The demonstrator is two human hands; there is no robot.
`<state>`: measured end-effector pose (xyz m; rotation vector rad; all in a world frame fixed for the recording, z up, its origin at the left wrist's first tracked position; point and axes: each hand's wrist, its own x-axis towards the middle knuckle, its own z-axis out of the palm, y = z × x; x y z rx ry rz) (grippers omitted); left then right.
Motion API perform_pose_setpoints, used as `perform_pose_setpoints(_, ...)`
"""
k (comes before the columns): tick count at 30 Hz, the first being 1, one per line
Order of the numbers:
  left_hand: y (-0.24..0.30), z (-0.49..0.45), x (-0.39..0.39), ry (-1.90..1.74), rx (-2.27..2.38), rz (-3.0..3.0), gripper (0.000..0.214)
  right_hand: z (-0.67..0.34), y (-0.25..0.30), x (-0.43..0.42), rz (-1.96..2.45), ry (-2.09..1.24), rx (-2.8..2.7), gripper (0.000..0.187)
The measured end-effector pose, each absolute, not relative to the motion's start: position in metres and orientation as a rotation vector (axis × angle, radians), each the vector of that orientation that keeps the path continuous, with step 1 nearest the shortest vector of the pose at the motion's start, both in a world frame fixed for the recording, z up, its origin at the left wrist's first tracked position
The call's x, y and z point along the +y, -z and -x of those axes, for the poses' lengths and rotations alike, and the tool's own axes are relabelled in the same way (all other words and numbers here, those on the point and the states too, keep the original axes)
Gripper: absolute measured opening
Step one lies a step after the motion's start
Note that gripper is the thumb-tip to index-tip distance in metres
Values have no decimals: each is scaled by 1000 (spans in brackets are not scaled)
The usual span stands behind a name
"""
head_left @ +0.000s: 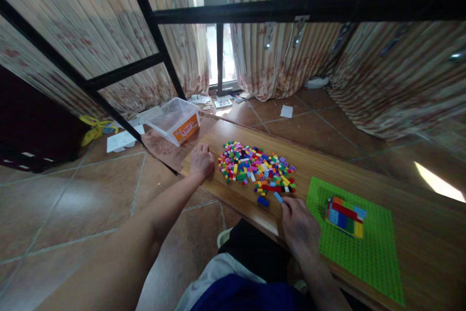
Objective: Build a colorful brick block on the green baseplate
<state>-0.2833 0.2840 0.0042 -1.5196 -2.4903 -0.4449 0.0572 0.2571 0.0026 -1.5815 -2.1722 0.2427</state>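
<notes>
A heap of small coloured bricks point(255, 168) lies on the wooden table point(407, 204). My left hand point(201, 159) rests on the table just left of the heap, fingers curled in, nothing visible in it. My right hand point(296, 221) lies at the near edge, its fingertips touching a light blue brick point(278, 197). A dark blue brick point(262, 201) sits just left of that one. To the right lies a green baseplate point(367, 253) carrying a low flat build point(345, 216) of red, blue, green, yellow and orange bricks.
A clear plastic tub with an orange label point(174, 119) stands on the floor beyond the table's left end. A black metal frame point(153, 29) crosses overhead. Striped curtains hang behind, and papers point(222, 102) lie on the tiled floor.
</notes>
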Motion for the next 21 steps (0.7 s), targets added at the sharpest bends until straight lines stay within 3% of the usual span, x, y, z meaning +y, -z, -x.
perform_pose_setpoints(11, -4, 284, 284, 498, -2480, 1526, 24, -35, 1, 276, 1295, -380, -2161, 32)
perform_pose_setpoints(21, -7, 281, 283, 458, -2488, 1527, 23, -43, -16, 333, 1589, -215, -2044, 39)
